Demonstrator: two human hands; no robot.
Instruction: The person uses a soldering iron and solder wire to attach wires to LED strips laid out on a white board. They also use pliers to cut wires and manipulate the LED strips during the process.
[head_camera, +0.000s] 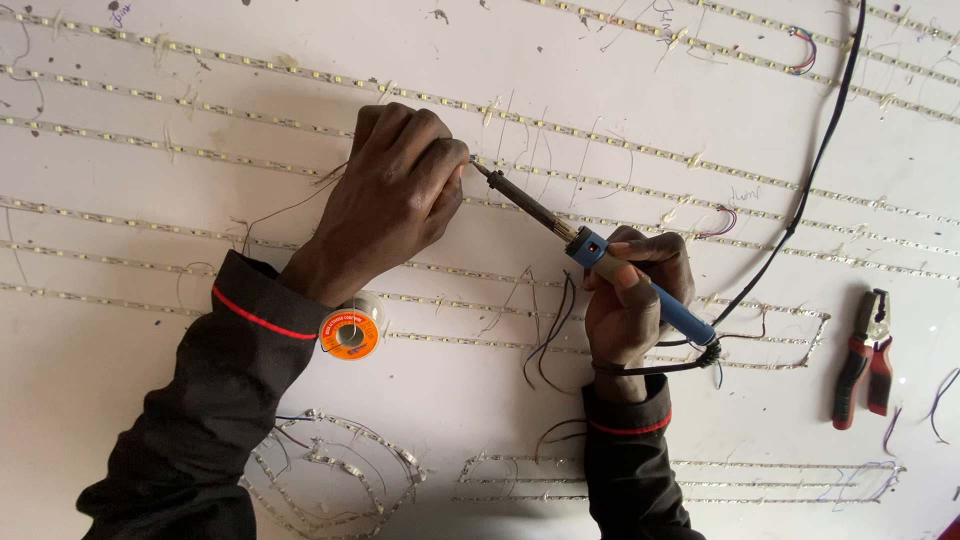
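White board (120, 380) w/ LED strips (250, 165): right hand (630, 300) grips soldering iron (590, 250); left hand (395, 190) pinched, contents unclear.

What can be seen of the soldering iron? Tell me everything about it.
The soldering iron has a blue handle, a lighter blue collar and a dark metal shaft ending in a thin tip. It lies tilted, tip up-left, handle down-right. The right hand holds the handle in its grip. The tip meets an LED strip on the white board, right beside the left hand's fingertips. A black cord leaves the handle's rear end and runs up toward the top right.
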